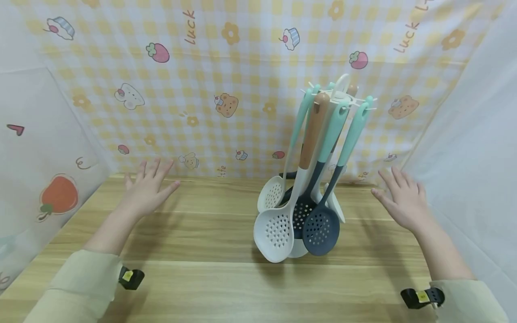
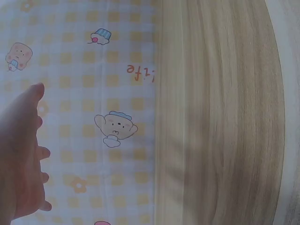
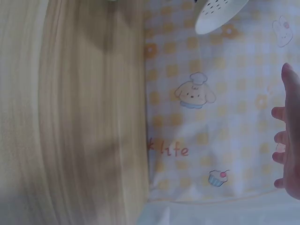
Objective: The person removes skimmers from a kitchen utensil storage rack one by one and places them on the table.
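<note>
My left hand [image 1: 147, 190] is held over the left of the table, palm down with fingers spread, holding nothing. On the other side my right hand [image 1: 404, 202] hovers likewise, fingers apart. Between them, nearer the right hand, stands a white utensil rack [image 1: 341, 95] hung with kitchen tools. In front hang a white skimmer [image 1: 275, 237] with a brown handle and a dark blue skimmer [image 1: 322, 231] with a mint handle. Behind them show a black skimmer [image 1: 303, 210] and a cream skimmer [image 1: 271, 195]. The rack's base is mostly hidden. A white perforated head [image 3: 218, 16] enters the right wrist view.
The wood-grain table [image 1: 194, 287] ends at a yellow checked cloth [image 1: 258, 58] hanging behind it. White sheets [image 1: 476, 157] close off both sides. Black wrist cameras [image 1: 131, 277] are strapped at both sleeves.
</note>
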A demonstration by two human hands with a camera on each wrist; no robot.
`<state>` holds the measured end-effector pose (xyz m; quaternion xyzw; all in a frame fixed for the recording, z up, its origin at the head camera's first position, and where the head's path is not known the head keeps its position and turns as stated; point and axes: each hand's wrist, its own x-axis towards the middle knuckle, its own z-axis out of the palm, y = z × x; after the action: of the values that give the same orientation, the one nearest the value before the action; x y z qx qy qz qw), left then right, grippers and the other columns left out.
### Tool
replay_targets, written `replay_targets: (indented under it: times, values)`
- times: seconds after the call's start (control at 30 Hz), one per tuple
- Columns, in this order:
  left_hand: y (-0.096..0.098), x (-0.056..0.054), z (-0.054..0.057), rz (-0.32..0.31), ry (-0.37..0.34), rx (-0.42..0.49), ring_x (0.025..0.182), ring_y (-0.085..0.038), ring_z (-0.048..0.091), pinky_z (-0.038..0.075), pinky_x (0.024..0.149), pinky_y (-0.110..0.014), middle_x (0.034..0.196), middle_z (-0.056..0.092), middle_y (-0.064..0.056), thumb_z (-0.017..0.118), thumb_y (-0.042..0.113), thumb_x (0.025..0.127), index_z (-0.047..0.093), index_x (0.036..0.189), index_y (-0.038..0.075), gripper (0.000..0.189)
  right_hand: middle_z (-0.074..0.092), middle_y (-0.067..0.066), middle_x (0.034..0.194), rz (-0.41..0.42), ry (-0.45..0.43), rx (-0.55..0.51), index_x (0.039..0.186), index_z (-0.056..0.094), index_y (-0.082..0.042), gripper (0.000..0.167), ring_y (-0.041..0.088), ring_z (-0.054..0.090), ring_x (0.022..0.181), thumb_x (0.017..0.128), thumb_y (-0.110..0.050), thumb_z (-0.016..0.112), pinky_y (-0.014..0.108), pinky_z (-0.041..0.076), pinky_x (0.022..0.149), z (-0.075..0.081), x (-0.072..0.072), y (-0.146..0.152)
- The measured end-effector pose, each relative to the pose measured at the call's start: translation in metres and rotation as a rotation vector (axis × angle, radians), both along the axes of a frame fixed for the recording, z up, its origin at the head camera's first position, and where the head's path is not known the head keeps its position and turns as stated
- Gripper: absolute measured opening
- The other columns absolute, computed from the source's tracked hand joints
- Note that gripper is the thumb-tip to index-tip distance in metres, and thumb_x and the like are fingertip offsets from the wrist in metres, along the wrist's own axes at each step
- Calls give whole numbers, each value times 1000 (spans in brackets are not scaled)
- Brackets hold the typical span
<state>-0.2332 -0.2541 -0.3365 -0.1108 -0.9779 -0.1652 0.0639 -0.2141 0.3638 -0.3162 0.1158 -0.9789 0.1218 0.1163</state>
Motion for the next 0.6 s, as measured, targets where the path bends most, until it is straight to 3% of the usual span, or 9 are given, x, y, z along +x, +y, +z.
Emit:
replay_targets:
  times: [0.27, 0.6]
  values:
    - [4, 3, 5, -13, 58, 18, 137, -51, -9, -13, 94, -75, 155, 1, -26, 30, 55, 99, 10, 155, 15, 71, 14, 22, 155, 47, 197, -56, 146, 32, -4, 56, 48, 16, 137, 103, -38, 39, 63, 1, 108, 21, 3, -20]
    - [12, 6, 10, -30, 193, 28, 135, -49, 18, 8, 104, -69, 148, 29, -26, 34, 52, 100, 23, 152, 11, 67, 39, 20, 145, 173, 470, -174, 135, 49, -1, 54, 44, 33, 131, 101, -43, 42, 61, 14, 107, 52, 14, -52]
